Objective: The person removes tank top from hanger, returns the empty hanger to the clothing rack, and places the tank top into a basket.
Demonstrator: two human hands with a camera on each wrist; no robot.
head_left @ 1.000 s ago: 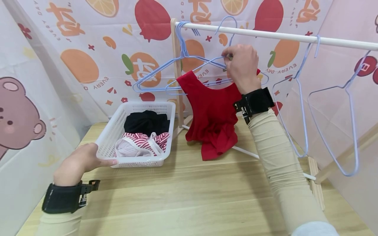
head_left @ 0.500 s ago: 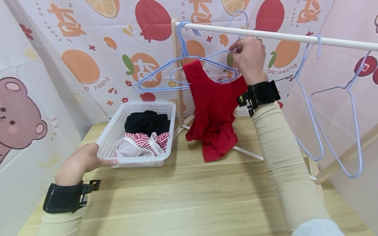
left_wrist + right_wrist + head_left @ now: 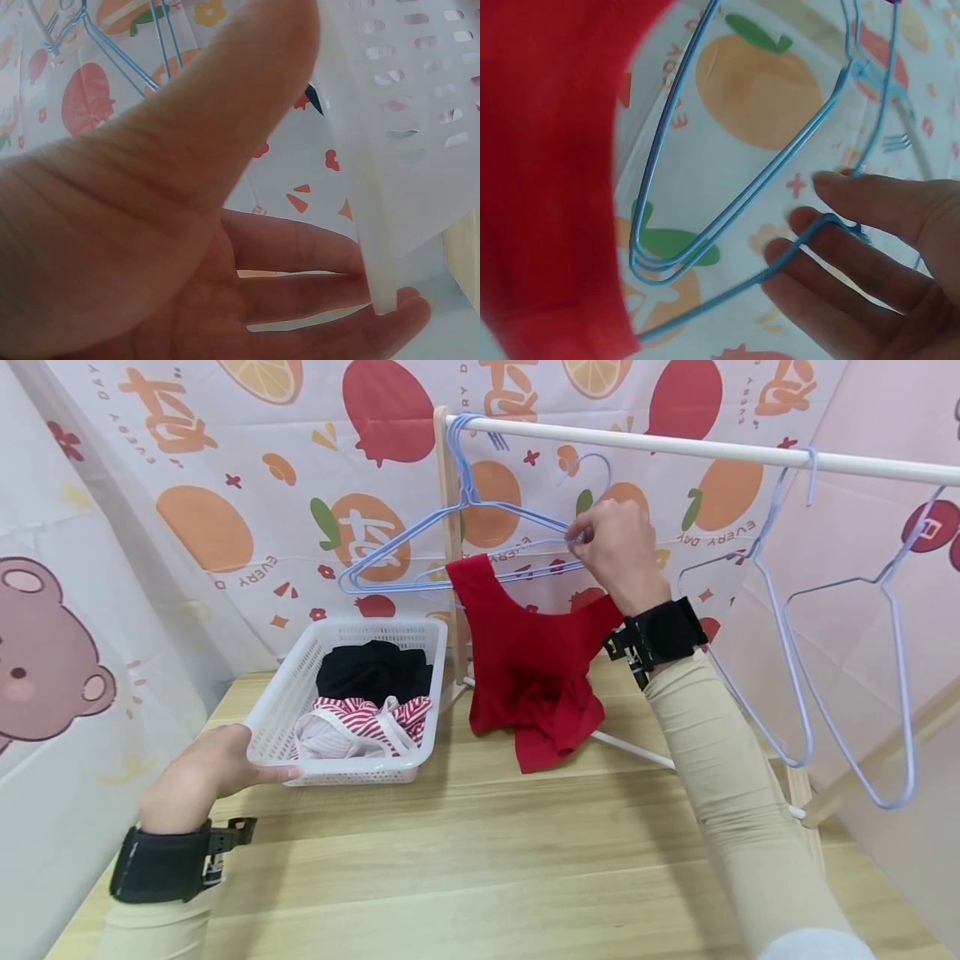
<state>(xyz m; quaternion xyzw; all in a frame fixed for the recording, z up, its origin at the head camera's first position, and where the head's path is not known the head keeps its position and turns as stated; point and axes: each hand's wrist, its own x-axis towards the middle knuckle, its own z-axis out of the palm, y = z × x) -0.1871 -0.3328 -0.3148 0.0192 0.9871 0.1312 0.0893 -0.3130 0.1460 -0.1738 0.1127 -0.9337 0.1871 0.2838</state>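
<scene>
My right hand (image 3: 618, 547) grips a blue wire hanger (image 3: 727, 298) near its neck, below the white rail. A red sleeveless top (image 3: 528, 643) hangs from this hanger by its shoulders, its lower part bunched close to the tabletop. The hanger's hook stands free of the rail, a little under it. At the left, my left hand (image 3: 202, 768) holds the near left corner of a white plastic basket (image 3: 337, 767), thumb on the rim and fingers along the outside. Inside the basket lie a black garment (image 3: 375, 671) and a red-and-white striped garment (image 3: 363, 727).
A white rail (image 3: 697, 447) on a wooden stand (image 3: 448, 527) crosses the upper right. Several blue hangers (image 3: 405, 535) are bunched at its left end, behind the red top. Two bare hangers (image 3: 780, 618) hang at the right. The wooden table (image 3: 480, 860) spreads in front.
My right hand first rose slightly to the right with the hanger and red top, then came down and left. The hook dropped from above the rail to below it. The left hand stayed put.
</scene>
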